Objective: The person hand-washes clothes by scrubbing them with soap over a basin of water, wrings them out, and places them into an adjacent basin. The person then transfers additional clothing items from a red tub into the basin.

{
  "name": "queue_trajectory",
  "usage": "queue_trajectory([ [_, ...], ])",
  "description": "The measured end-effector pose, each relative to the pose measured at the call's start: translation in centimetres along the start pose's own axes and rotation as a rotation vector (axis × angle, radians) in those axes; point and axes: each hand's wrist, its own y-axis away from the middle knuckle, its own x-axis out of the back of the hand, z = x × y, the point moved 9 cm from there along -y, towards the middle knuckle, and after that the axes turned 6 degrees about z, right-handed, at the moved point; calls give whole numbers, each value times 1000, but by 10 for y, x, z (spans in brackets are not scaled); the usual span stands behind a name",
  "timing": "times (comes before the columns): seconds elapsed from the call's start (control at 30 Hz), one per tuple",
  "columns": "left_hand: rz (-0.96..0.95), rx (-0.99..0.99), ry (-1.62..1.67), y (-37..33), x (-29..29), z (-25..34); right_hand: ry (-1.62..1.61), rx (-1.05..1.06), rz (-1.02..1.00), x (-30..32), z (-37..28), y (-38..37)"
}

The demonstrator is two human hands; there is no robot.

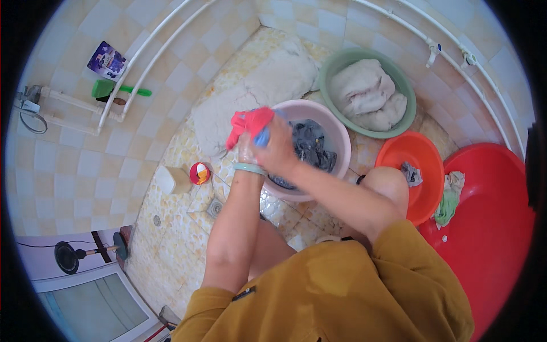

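Note:
Above the left rim of a pale pink basin, my left hand and my right hand are closed together on a pink-red cloth with a blue part. The cloth bunches up over the fingers, and its exact kind cannot be made out. My right hand is slightly blurred. A pale green bangle circles my left wrist. Dark wet clothing lies in water inside the basin, partly hidden by my right hand and forearm.
Behind stands a green basin with white fabric; a bulky white bundle lies on the tiles. An orange basin and a red tub are at right. A small red bowl and whitish container sit left.

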Motion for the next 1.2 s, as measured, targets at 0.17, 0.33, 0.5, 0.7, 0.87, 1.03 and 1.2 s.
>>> queue_trajectory([
  [0.17, 189, 785, 1199, 23, -27, 26, -15, -869, -111, -5, 111, -9],
  [0.33, 76, 600, 1075, -2, -4, -36, -85, -177, -69, -3, 2, 12],
  [0.5, 238, 815, 1168, 18, -29, -5, 101, -551, -145, -12, 86, 19],
  [0.7, 170, 696, 963, 5, 5, 49, 46, -813, -366, 3, 145, 57],
  [0.87, -16, 569, 789, -5, 17, 64, 320, -948, -749, 32, 194, 87],
  [1.03, -302, 550, 693, 10, -4, 78, -533, -1400, -185, 5, 168, 64],
  [1.2, -439, 434, 440, 15, -17, 87, -1291, -1299, -256, -25, 103, 34],
])
